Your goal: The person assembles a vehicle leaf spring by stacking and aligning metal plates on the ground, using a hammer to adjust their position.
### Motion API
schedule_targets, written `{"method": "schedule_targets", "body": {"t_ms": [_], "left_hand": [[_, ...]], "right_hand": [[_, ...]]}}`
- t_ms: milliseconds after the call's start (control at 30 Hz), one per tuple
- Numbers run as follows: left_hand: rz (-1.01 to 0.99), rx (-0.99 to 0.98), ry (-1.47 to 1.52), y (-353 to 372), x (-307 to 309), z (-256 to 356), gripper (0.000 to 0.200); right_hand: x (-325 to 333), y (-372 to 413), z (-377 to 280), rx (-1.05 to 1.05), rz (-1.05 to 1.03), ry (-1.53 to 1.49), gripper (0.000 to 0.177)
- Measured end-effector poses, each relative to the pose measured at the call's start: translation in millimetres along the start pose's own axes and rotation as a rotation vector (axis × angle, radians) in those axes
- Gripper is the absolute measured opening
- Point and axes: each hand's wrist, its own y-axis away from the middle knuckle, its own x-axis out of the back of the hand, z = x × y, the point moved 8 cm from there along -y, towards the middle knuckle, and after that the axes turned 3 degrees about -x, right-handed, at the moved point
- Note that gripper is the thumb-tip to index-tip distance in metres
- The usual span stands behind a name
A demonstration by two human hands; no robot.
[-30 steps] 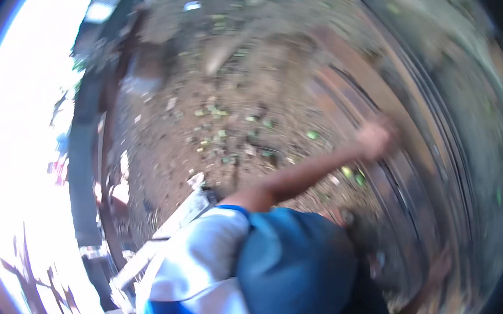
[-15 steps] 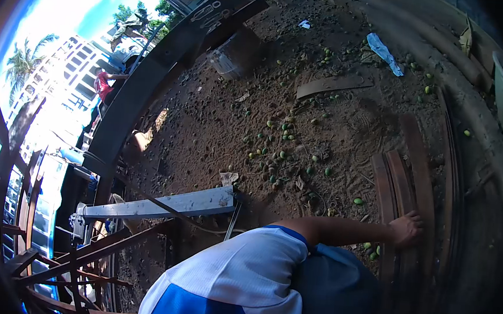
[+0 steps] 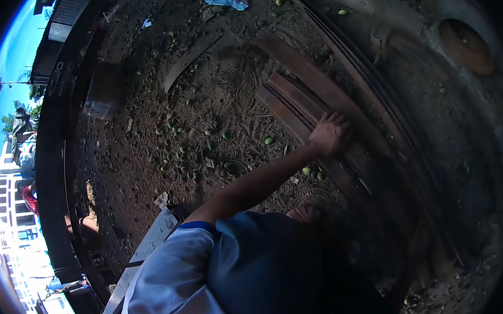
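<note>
My left hand (image 3: pixel 330 133) lies over the narrow brown planks (image 3: pixel 293 96), its fingers curled round an edge. A wider brown plank (image 3: pixel 304 67) lies just beyond it. In deep shade at the lower right, my right hand (image 3: pixel 418 241) is faintly visible near the far end of the planks; its fingers and anything in them cannot be made out. Long thin strips (image 3: pixel 363 65) run beside the planks on the dirt.
Green fruits (image 3: pixel 269 141) are scattered over the dirt. A grey metal beam (image 3: pixel 152 237) lies by my left shoulder, and a dark beam (image 3: pixel 54 143) crosses the left side. A curved strip (image 3: pixel 185 65), a light blue scrap (image 3: pixel 224 0) and a person in red (image 3: pixel 30 199) are farther off.
The view has turned and shifted toward the planks, which now appear slanted and more central. My left hand remains on them. A dim right hand now shows at the lower right.
</note>
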Motion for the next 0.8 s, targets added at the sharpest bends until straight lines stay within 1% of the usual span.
{"method": "schedule_targets", "body": {"t_ms": [33,67,100,133,167,200,267,333,400,467,533,567,600,700,800], "left_hand": [[-0.037,0.017,-0.002,-1,0,0,0.023],[-0.038,0.002,0.018,-2,1,3,0.023],[-0.039,0.005,0.014,-3,0,4,0.022],[-0.042,0.010,0.008,-4,1,4,0.022],[-0.048,0.015,0.002,-3,3,3,0.021],[-0.059,-0.001,0.020,-2,5,3,0.021],[-0.082,0.007,-0.003,-3,0,4,0.021],[-0.134,0.034,-0.026,-5,-5,3,0.023],[-0.090,0.009,-0.047,-4,-4,6,0.022],[-0.078,-0.015,-0.046,-5,-7,6,0.021],[-0.088,-0.005,-0.026,-5,-8,6,0.019],[-0.114,-0.009,0.016,-8,-19,10,0.018],[-0.126,0.015,0.026,-8,-16,1,0.017],[-0.104,-0.007,-0.016,-7,-16,-2,0.019],[-0.046,0.008,-0.090,3,-26,-17,0.024]], "right_hand": [[18,-2,-15,-0.027,0.001,0.014,0.045],[37,-3,-27,-0.173,-0.002,-0.158,0.038],[51,-2,-38,-0.314,-0.001,-0.334,0.042],[66,-3,-51,-0.329,0.004,-0.329,0.042],[82,-1,-64,-0.321,0.031,-0.314,0.046],[93,0,-72,-0.322,0.056,-0.298,0.056],[90,1,-71,-0.358,0.044,-0.344,0.055],[96,2,-74,-0.271,0.134,-0.345,0.054],[108,5,-84,-0.316,0.132,-0.332,0.051],[115,6,-88,-0.294,0.158,-0.367,0.051],[117,4,-91,-0.293,0.105,-0.367,0.050],[122,14,-87,-0.298,0.150,-0.360,0.050],[127,8,-95,-0.258,0.192,-0.363,0.050],[125,5,-93,-0.324,0.161,-0.372,0.053],[123,10,-92,-0.388,-0.019,-0.366,0.053]]}}
